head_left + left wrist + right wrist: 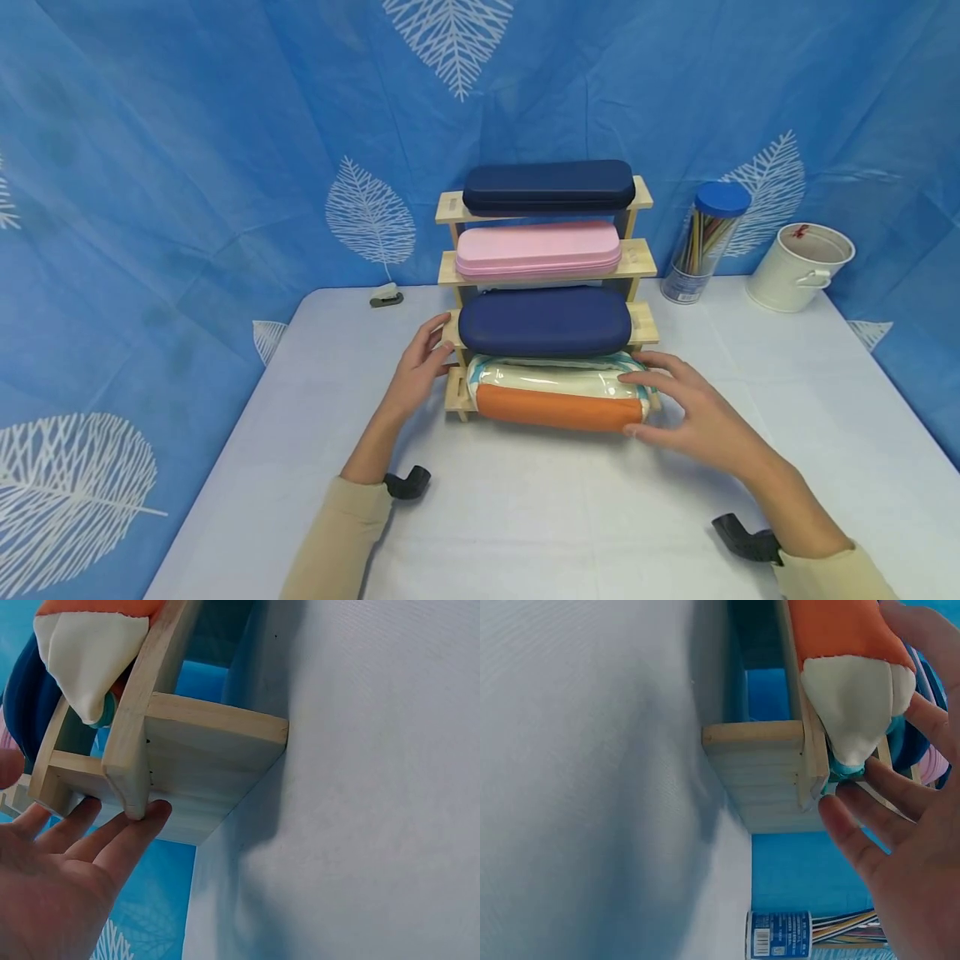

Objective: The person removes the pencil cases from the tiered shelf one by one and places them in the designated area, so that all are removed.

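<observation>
A tiered wooden rack (640, 258) bears a pencil case on each step. On the lowest step lies an orange and white pencil case (558, 406) with a clear panel. Above it are a blue case (543, 321), a pink case (536, 247) and, on top, a dark navy case (547, 187). My left hand (408, 379) is at the rack's left end, its fingertips touching the wooden boards (127, 765). My right hand (701, 417) is spread at the right end of the orange case, fingers extended beside its white end (851, 701).
Behind and right of the rack stands a clear tube (705, 242) of thin sticks with a blue lid. Farther right is a white bucket (798, 268). A small stapler (386, 295) lies at the table's back left. A blue leaf-patterned cloth (225, 167) hangs behind.
</observation>
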`<state>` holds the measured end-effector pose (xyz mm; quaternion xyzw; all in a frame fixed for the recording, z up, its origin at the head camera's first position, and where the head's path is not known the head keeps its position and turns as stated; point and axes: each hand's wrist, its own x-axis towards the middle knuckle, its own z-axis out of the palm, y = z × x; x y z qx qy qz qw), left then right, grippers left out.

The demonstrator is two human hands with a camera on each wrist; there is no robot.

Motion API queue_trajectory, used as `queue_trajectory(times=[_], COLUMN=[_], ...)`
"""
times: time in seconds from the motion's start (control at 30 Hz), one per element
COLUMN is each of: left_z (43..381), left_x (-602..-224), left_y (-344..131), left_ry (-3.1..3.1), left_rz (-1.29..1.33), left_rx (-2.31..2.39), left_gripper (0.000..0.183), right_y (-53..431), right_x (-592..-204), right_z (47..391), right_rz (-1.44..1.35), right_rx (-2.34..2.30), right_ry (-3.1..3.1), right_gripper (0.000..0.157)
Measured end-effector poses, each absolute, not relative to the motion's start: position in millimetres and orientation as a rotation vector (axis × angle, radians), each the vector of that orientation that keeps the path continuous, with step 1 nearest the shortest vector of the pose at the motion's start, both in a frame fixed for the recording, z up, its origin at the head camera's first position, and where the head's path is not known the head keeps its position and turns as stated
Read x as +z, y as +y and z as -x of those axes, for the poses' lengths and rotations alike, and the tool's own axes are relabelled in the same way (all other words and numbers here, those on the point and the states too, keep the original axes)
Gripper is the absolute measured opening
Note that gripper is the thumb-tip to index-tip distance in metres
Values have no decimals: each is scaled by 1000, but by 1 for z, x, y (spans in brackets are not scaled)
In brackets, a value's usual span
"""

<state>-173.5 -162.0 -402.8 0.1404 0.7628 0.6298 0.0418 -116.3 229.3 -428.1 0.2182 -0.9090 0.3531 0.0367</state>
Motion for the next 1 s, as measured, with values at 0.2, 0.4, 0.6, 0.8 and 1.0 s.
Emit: queue_trajectory(times=[0.2, 0.4, 0.6, 0.8, 1.0], left_z=[175, 177, 179, 179, 179], left_x=[-405, -407, -410, -412, -413], left_y=[-161, -161, -161, -163, -164], left_ry=[2282, 2240, 2229, 2205, 2191], left_rz=[-354, -328, -327, -334, -334], left_rx=[1979, 2019, 2026, 2044, 2056], left_gripper=[47, 47, 47, 48, 47], right_y=[225, 222, 221, 220, 219], right_x=[-432, -439, -444, -446, -445], right_z=[115, 117, 118, 118, 117], right_rz=[-725, -791, -769, -744, -750], right_rx=[979, 865, 835, 841, 838], right_ry=[-2793, -2720, -2662, -2657, -2642], right_gripper=[70, 79, 74, 73, 73])
